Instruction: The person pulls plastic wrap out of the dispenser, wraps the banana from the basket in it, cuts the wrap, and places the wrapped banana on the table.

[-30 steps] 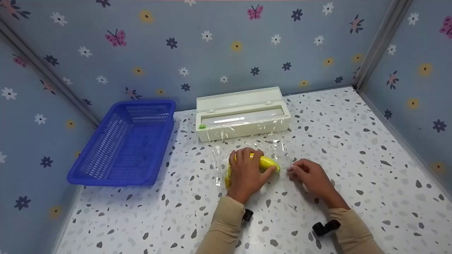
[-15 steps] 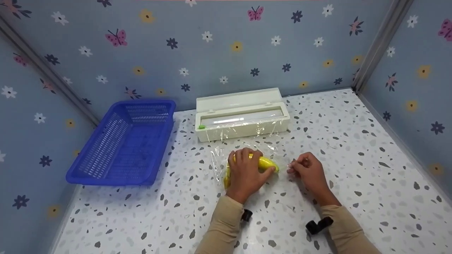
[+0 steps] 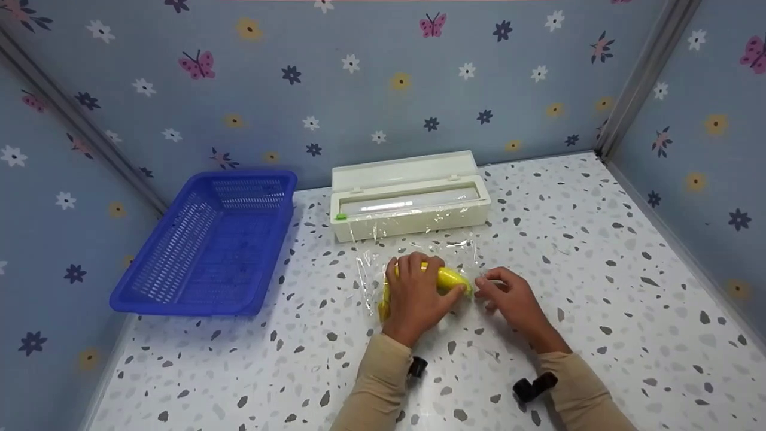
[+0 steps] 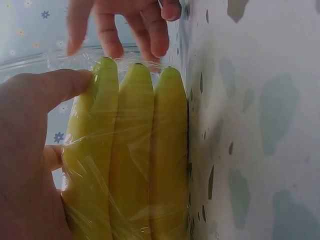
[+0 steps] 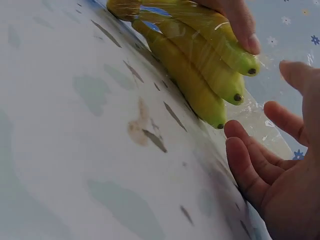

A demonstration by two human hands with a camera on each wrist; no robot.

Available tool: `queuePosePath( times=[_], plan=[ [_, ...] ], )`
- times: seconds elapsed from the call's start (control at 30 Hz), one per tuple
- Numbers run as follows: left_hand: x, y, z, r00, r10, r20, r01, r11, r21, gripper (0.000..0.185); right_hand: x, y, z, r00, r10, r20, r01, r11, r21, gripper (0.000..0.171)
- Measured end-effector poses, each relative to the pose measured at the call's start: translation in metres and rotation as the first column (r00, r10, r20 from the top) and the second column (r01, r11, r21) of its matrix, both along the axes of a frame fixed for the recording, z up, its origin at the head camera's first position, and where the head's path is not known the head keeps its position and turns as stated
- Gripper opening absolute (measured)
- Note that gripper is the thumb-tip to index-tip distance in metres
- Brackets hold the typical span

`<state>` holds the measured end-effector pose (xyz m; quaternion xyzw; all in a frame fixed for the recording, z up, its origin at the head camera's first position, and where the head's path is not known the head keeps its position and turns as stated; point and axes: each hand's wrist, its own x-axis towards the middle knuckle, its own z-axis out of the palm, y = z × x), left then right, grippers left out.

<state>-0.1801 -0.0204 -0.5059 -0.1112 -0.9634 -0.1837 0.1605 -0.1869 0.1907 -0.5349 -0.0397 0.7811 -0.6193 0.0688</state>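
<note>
Bananas (image 3: 453, 278) sit gripped under the left hand (image 3: 416, 294), beside the loosely spread right hand (image 3: 516, 304), and look light, firm but slippery in wrap (image 3: 364, 280), so hold their middle.

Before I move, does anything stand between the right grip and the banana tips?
Only clear film: it wraps the bananas and extends past their tips, toward the right grip. The left grip holds the bunch from above, with its thumb close to one tip. No other obstacle is visible there.
</note>
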Motion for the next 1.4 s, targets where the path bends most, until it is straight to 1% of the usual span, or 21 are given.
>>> queuePosePath(
  times=[0.13, 0.2, 0.3, 0.43, 0.57, 0.63, 0.7, 0.77, 0.83, 0.9, 1.0, 1.07, 1.1, 1.13, 1.23, 1.27, 1.33, 1.37, 1.4],
  plan=[
    [0.0, -0.001, 0.0, 1.0, -0.004, 0.001, 0.004, 1.0, 0.004, 0.055, -0.004, -0.009, -0.003, 0.998, -0.06, 0.0, 0.06, 0.998, -0.021, 0.022],
    [0.0, -0.002, 0.0, 1.0, -0.002, 0.0, 0.002, 1.0, 0.006, 0.055, -0.005, -0.013, -0.003, 0.996, -0.086, -0.006, 0.086, 0.996, -0.025, 0.017],
    [-0.001, -0.003, 0.0, 1.0, 0.003, 0.002, -0.003, 1.0, 0.013, 0.055, -0.007, -0.02, -0.001, 0.991, -0.131, 0.003, 0.131, 0.991, -0.038, 0.016],
    [-0.001, -0.003, 0.001, 1.0, 0.006, 0.008, -0.006, 1.0, 0.017, 0.056, -0.01, -0.028, 0.001, 0.976, -0.214, 0.038, 0.216, 0.976, -0.042, 0.018],
    [-0.001, -0.004, 0.001, 1.0, 0.007, 0.023, -0.007, 1.0, 0.011, 0.057, -0.012, -0.033, 0.0, 0.962, -0.265, 0.062, 0.267, 0.963, -0.028, 0.012],
    [-0.001, -0.004, 0.001, 1.0, 0.007, 0.027, -0.008, 1.0, 0.01, 0.058, -0.012, -0.035, 0.0, 0.957, -0.282, 0.064, 0.286, 0.957, -0.047, 0.01],
    [-0.001, -0.004, 0.001, 1.0, 0.008, 0.025, -0.008, 1.0, 0.011, 0.058, -0.012, -0.037, 0.0, 0.953, -0.297, 0.063, 0.302, 0.949, -0.088, 0.011],
    [-0.001, -0.004, 0.001, 1.0, 0.008, 0.018, -0.008, 1.0, 0.01, 0.057, -0.011, -0.038, -0.001, 0.953, -0.299, 0.048, 0.302, 0.945, -0.126, 0.011],
    [-0.001, -0.004, 0.001, 1.0, 0.008, 0.009, -0.008, 1.0, 0.009, 0.057, -0.01, -0.039, -0.002, 0.959, -0.284, 0.017, 0.284, 0.949, -0.137, 0.009],
    [-0.001, -0.003, 0.001, 1.0, 0.006, 0.002, -0.006, 1.0, 0.004, 0.057, -0.009, -0.037, -0.003, 0.968, -0.252, -0.017, 0.247, 0.959, -0.137, 0.008],
    [-0.001, -0.002, 0.0, 1.0, 0.003, -0.006, -0.003, 1.0, -0.002, 0.056, -0.007, -0.029, -0.004, 0.979, -0.182, -0.094, 0.175, 0.981, -0.081, 0.014],
    [-0.001, -0.001, 0.0, 1.0, 0.002, -0.004, -0.002, 1.0, -0.005, 0.056, -0.006, -0.022, -0.004, 0.983, -0.118, -0.142, 0.111, 0.992, -0.054, 0.018],
    [-0.001, -0.001, -0.001, 1.0, 0.002, 0.0, -0.002, 1.0, -0.006, 0.056, -0.006, -0.018, -0.004, 0.983, -0.081, -0.164, 0.078, 0.997, -0.025, 0.02],
    [-0.001, -0.001, -0.001, 1.0, 0.002, 0.003, -0.002, 1.0, -0.008, 0.056, -0.004, -0.015, 0.0, 0.98, -0.04, -0.193, 0.041, 0.999, 0.0, 0.022],
    [-0.001, 0.0, -0.001, 1.0, 0.002, 0.014, -0.001, 1.0, -0.012, 0.056, -0.003, -0.008, -0.001, 0.956, 0.06, -0.288, -0.031, 0.994, 0.107, 0.028],
    [-0.001, -0.001, -0.001, 1.0, 0.001, 0.015, -0.001, 1.0, -0.013, 0.056, -0.004, -0.007, -0.002, 0.943, 0.083, -0.323, -0.035, 0.988, 0.151, 0.029],
    [0.0, -0.001, -0.001, 1.0, 0.001, 0.008, 0.0, 1.0, -0.016, 0.056, -0.004, -0.007, -0.003, 0.92, 0.1, -0.379, -0.014, 0.975, 0.224, 0.026],
    [0.0, -0.001, -0.001, 1.0, 0.0, 0.005, 0.001, 1.0, -0.015, 0.056, -0.006, -0.006, -0.008, 0.912, 0.1, -0.399, 0.004, 0.968, 0.251, 0.024],
    [0.0, -0.001, -0.001, 1.0, -0.001, 0.0, 0.001, 1.0, -0.016, 0.056, -0.006, -0.006, -0.008, 0.907, 0.098, -0.41, 0.016, 0.964, 0.267, 0.021]
  ],
)
